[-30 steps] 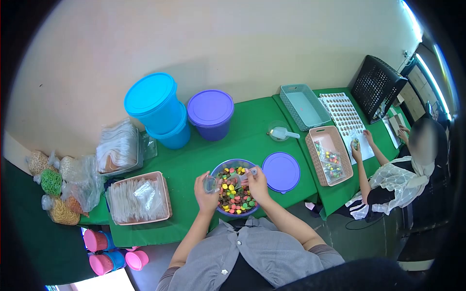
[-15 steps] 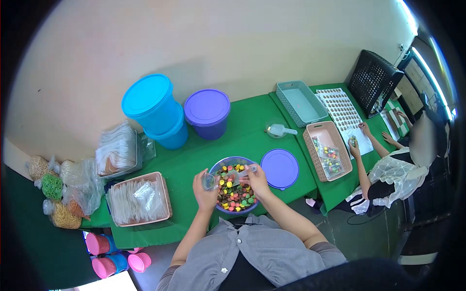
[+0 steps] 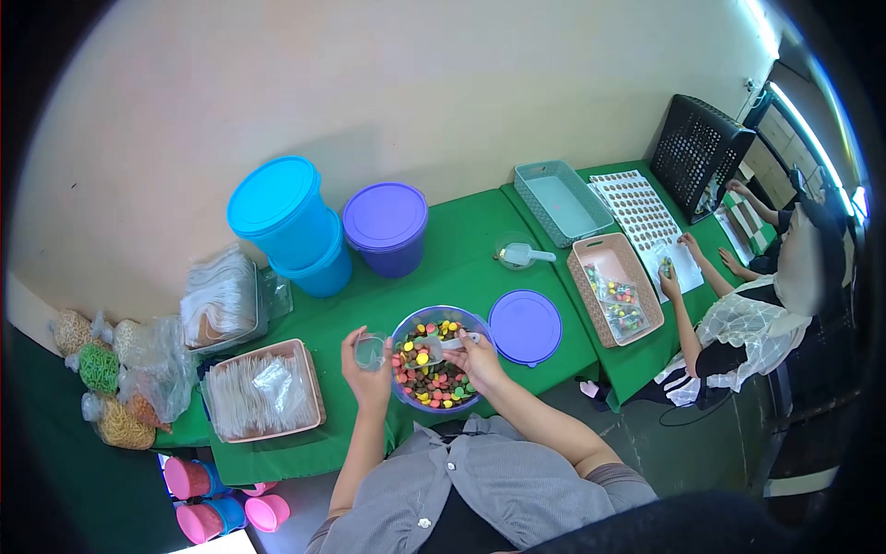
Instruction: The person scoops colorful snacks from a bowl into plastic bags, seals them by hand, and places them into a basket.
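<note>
A tub (image 3: pixel 398 322) full of colourful button-like candies (image 3: pixel 441 380) stands in front of me at the table's edge. My right hand (image 3: pixel 480 363) grips the handle of a clear scoop (image 3: pixel 427 351) over the candies, and a few yellow and brown ones show in its bowl. Left of the tub, my left hand (image 3: pixel 367 374) holds a small clear plastic cup (image 3: pixel 371 349) by its side, tilted with its mouth toward the camera. A round purple lid (image 3: pixel 525 326) lies flat just right of the tub.
Blue buckets (image 3: pixel 305 231) and a purple bucket (image 3: pixel 388 231) stand at the back. Packets fill a pink basket (image 3: pixel 314 406) on the left. To the right are a clear scoop on a dish (image 3: pixel 519 254), a pink basket (image 3: pixel 604 323), a green basket (image 3: pixel 591 220) and a person (image 3: pixel 729 328).
My left hand has moved left with the cup, away from the tub's rim. The scoop has shifted slightly left and down over the candies. The whole view has shifted a little.
</note>
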The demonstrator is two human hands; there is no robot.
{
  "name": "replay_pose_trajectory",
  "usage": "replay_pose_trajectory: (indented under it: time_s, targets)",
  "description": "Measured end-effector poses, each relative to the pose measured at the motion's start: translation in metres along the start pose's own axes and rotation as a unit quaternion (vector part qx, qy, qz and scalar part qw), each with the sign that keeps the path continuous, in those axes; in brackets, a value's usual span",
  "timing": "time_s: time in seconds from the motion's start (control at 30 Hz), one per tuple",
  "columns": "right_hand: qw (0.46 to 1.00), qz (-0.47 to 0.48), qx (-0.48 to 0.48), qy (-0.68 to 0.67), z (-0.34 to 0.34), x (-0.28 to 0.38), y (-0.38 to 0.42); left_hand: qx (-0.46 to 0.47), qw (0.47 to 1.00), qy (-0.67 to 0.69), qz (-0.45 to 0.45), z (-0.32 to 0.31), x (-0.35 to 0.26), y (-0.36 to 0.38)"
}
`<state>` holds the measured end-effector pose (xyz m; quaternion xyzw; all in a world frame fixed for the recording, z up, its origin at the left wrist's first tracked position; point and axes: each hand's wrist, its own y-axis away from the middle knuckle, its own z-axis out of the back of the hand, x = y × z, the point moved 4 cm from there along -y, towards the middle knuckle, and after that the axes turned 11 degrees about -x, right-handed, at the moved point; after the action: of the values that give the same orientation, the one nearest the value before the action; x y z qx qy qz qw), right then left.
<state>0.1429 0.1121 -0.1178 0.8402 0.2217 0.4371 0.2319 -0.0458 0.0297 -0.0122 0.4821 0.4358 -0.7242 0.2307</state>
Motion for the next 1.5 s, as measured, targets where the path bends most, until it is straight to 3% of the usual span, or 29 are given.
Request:
replay_pose_trajectory:
  time_s: [0.2, 0.27, 0.3, 0.37, 0.47, 0.57, 0.77, 0.93, 1.0, 1.13, 1.2, 1.43, 1.5]
  targets:
    - [0.998, 0.032, 0.002, -0.056, 0.005, 0.039, 0.026, 0.052, 0.997, -0.042, -0.027, 0.008, -0.017, -0.015]
    - [0.995, 0.068, -0.019, -0.073, 0.001, 0.06, 0.042, 0.146, 0.98, -0.114, -0.077, 0.003, -0.024, -0.014]
    - [0.995, 0.068, -0.017, -0.071, -0.002, 0.068, 0.047, 0.143, 0.98, -0.114, -0.077, 0.003, -0.03, -0.013]
    - [0.991, 0.121, -0.024, -0.056, -0.004, 0.084, 0.056, 0.251, 0.948, -0.196, -0.015, -0.008, -0.034, 0.0]
    - [0.986, 0.163, -0.027, -0.027, -0.012, 0.098, 0.067, 0.275, 0.936, -0.205, -0.074, -0.023, -0.039, 0.012]
    - [0.981, 0.193, -0.021, 0.005, -0.012, 0.099, 0.07, 0.292, 0.925, -0.202, -0.134, -0.031, -0.049, 0.018]
    - [0.981, 0.187, -0.029, 0.03, -0.016, 0.099, 0.073, 0.301, 0.934, -0.182, -0.069, -0.037, -0.043, 0.021]
    - [0.972, 0.219, -0.011, 0.079, -0.026, 0.105, 0.082, 0.299, 0.931, -0.178, -0.109, -0.04, -0.045, 0.023]
    - [0.962, 0.221, 0.046, 0.15, -0.035, 0.109, 0.095, 0.314, 0.924, -0.182, -0.118, -0.042, -0.047, 0.026]
    - [0.953, 0.227, 0.116, 0.164, -0.049, 0.114, 0.117, 0.319, 0.935, -0.13, -0.083, -0.043, -0.049, 0.03]
    - [0.914, 0.306, 0.18, 0.197, -0.055, 0.117, 0.123, 0.319, 0.938, -0.117, -0.07, -0.042, -0.051, 0.029]
    - [0.906, 0.334, 0.175, 0.19, -0.055, 0.125, 0.125, 0.29, 0.951, -0.077, -0.072, -0.036, -0.053, 0.025]
    - [0.925, 0.329, 0.116, 0.152, -0.049, 0.128, 0.124, 0.291, 0.951, -0.079, -0.067, -0.034, -0.055, 0.024]
